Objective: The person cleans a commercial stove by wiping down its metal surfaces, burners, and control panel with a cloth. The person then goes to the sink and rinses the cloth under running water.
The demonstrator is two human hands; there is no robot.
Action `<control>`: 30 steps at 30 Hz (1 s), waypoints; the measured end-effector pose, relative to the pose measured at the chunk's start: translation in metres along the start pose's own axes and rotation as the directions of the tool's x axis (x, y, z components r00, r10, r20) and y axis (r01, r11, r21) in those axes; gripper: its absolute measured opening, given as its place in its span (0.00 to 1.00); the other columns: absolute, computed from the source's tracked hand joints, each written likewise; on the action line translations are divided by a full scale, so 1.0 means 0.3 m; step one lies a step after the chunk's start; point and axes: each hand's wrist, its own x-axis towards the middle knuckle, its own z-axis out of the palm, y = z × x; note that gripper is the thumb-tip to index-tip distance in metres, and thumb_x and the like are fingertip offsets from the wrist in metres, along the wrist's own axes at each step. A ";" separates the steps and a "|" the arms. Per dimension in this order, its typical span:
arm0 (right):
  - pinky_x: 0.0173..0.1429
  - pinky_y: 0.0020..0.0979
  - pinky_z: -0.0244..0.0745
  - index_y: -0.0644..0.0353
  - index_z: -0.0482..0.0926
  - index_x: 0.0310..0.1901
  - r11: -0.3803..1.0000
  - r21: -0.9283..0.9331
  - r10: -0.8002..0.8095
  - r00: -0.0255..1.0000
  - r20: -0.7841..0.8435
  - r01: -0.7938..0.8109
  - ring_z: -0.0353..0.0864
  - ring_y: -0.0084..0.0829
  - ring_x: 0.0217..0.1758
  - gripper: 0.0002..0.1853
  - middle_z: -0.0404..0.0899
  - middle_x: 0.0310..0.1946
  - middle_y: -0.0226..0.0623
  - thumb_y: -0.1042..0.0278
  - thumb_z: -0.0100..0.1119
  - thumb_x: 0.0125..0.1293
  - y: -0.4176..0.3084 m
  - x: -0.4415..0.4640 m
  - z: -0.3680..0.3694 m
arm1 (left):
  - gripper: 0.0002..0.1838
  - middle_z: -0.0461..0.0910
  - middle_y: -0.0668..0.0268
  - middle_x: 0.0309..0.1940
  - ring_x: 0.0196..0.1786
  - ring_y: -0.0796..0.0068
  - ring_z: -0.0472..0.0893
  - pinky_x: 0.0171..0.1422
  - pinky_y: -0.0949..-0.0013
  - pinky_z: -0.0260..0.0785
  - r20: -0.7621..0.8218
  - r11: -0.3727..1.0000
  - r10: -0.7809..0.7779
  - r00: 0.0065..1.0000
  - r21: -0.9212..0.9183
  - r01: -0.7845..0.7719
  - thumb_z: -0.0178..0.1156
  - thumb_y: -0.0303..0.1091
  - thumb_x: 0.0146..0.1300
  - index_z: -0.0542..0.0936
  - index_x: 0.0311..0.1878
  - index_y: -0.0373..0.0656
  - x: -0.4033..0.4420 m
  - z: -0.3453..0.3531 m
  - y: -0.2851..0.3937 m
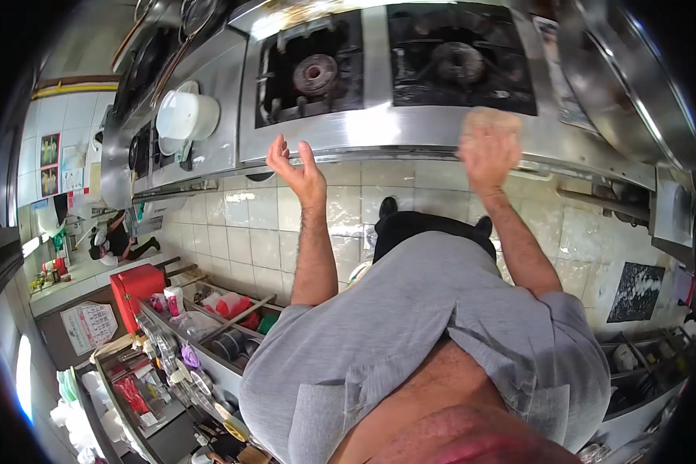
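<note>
My left hand (298, 175) hangs in the air before the front edge of the stove (309, 135), thumb and fingers apart, holding nothing. My right hand (490, 161) is blurred over the stove's right front edge. Its fingers press on a tan, cloth-like wad (491, 122), whose exact kind the blur hides. Just beyond that wad lies the right burner (460, 63), in a black, soiled tray with its grate off. The left burner (315, 74) sits in a similar dark tray, past my left hand.
A white bucket (197, 116) stands on the steel counter to the left. Large steel pans (626, 77) lean at the right. Behind me are shelves (185, 309) with packages and utensils. The tiled floor (247, 224) looks wet. Another person (120, 240) is far left.
</note>
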 end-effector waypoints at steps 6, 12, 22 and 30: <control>0.52 0.42 0.64 0.59 0.75 0.42 0.722 0.650 -0.300 0.954 -0.018 0.239 0.71 0.40 0.46 0.13 0.74 0.39 0.40 0.65 0.51 0.56 -0.875 0.118 0.401 | 0.23 0.61 0.56 0.56 0.56 0.65 0.64 0.60 0.62 0.58 -0.071 0.977 -0.150 0.986 -0.167 0.137 0.55 0.34 0.64 0.63 0.60 0.36 0.121 -0.256 -0.313; 0.65 0.42 0.54 0.54 0.74 0.47 0.885 0.342 -0.450 0.772 0.448 0.317 0.64 0.40 0.60 0.20 0.70 0.52 0.40 0.62 0.52 0.51 -1.359 0.286 0.414 | 0.25 0.62 0.53 0.57 0.55 0.63 0.68 0.56 0.62 0.65 0.046 0.944 -0.263 0.964 -0.196 0.267 0.54 0.36 0.65 0.61 0.61 0.35 0.164 -0.349 -0.342; 0.67 0.42 0.53 0.57 0.68 0.57 0.933 0.115 0.333 0.939 0.091 -0.342 0.58 0.50 0.65 0.27 0.64 0.58 0.49 0.62 0.56 0.54 -0.276 0.035 0.015 | 0.24 0.63 0.53 0.55 0.57 0.59 0.64 0.63 0.57 0.53 0.400 0.950 0.287 0.870 -0.235 -0.205 0.56 0.36 0.62 0.65 0.58 0.34 0.131 0.086 -0.199; 0.72 0.37 0.47 0.74 0.52 0.63 0.558 0.390 0.790 0.326 -0.519 -0.733 0.50 0.53 0.70 0.35 0.51 0.66 0.58 0.61 0.51 0.60 0.592 0.075 -0.139 | 0.28 0.55 0.49 0.59 0.62 0.52 0.55 0.66 0.51 0.48 0.626 0.791 0.608 0.489 -0.532 -0.302 0.60 0.35 0.58 0.64 0.58 0.35 -0.143 0.544 0.238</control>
